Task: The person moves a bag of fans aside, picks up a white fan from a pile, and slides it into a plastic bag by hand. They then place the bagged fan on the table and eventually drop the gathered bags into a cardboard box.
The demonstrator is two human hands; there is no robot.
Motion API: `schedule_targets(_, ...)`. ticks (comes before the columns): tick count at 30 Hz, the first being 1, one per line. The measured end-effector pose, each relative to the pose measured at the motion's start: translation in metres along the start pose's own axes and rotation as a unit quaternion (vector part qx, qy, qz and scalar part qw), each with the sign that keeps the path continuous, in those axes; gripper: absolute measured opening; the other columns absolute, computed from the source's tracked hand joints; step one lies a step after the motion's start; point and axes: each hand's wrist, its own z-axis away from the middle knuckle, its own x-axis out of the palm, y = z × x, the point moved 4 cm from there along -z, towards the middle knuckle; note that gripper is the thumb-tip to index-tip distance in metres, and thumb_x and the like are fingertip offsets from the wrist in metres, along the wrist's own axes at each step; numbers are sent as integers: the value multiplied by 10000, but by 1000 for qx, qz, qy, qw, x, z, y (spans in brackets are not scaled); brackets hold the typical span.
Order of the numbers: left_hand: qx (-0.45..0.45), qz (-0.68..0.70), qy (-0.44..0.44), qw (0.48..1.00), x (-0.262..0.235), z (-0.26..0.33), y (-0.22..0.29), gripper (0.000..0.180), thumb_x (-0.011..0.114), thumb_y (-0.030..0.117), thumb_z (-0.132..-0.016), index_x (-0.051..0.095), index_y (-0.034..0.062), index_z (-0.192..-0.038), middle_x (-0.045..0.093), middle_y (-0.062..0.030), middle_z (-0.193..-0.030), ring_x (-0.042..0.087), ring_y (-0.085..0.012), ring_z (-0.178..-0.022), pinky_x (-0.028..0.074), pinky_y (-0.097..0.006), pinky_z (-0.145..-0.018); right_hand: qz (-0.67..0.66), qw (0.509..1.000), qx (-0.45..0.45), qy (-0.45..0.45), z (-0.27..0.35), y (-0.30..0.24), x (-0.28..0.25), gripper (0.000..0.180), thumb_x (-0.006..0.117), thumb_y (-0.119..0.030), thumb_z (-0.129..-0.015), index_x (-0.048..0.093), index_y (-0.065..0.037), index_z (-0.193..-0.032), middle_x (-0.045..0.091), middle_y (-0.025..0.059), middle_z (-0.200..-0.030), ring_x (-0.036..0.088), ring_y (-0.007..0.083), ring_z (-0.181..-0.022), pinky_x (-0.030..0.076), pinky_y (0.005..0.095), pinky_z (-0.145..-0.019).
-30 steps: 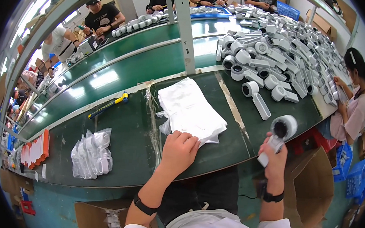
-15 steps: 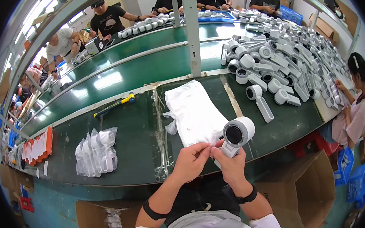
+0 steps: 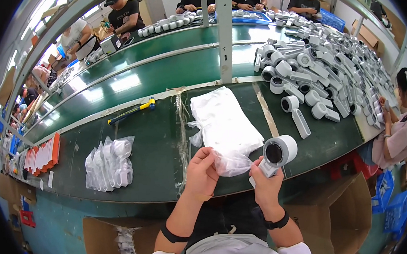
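Observation:
My right hand (image 3: pixel 268 187) grips a white handheld fan (image 3: pixel 286 150) by its handle, the round head with its dark round opening pointing up. A clear plastic bag (image 3: pixel 231 167) spans the gap between my hands. My left hand (image 3: pixel 201 175) is closed on the bag's left edge, while its right side reaches my right fingertips. Beyond the bag lies a pile of white plastic bags (image 3: pixel 225 121) on the dark green table (image 3: pixel 156 157). The fan is outside the bag.
Several bagged fans (image 3: pixel 110 164) lie left, near a yellow-and-black hammer (image 3: pixel 133 111) and orange-and-white boxes (image 3: pixel 42 154). A heap of loose fans (image 3: pixel 318 71) covers the far right. Cardboard boxes (image 3: pixel 331 216) stand below the edge. A metal post (image 3: pixel 225 39) rises ahead; co-workers sit around.
My hands have moved apart, spreading the bag between them. The right hand with the fan has shifted slightly right. The whole view has also shifted a little.

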Motion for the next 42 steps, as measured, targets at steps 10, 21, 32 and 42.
schedule_targets(10,35,-387,-17,921,15,12,-9,157,602,110,-960,674,-23,-1002,656,-11,-905,567,-54,-778,458,-201,-707,98,953,77,-275,38,-57,-42,583,662,40,-806,400,13,-1326,621,121,-953,635,148,-750,534,290,-645)
schedule_targets(21,33,-469,-264,842,43,13,-15,230,530,93,-984,681,-16,-1120,588,-137,-1292,580,-168,-1097,470,-304,-925,323,815,190,-443,18,-51,-43,780,627,-50,-888,189,-52,-1534,661,70,-846,646,127,-693,540,271,-669)
schedule_targets(32,302,-591,-100,741,49,36,-16,145,621,209,-874,689,91,-924,589,-108,-1138,656,-325,-789,529,-416,-715,274,919,102,-266,40,-47,-37,497,556,-93,-964,359,2,-1410,643,129,-885,586,167,-695,497,301,-639)
schedule_targets(42,37,-344,-139,928,32,12,-32,278,559,233,-921,702,-5,-932,695,-98,-846,643,-167,-807,502,-331,-743,196,904,101,-366,19,-24,-63,271,579,-195,-936,581,55,-1039,635,150,-770,592,226,-644,479,321,-607)
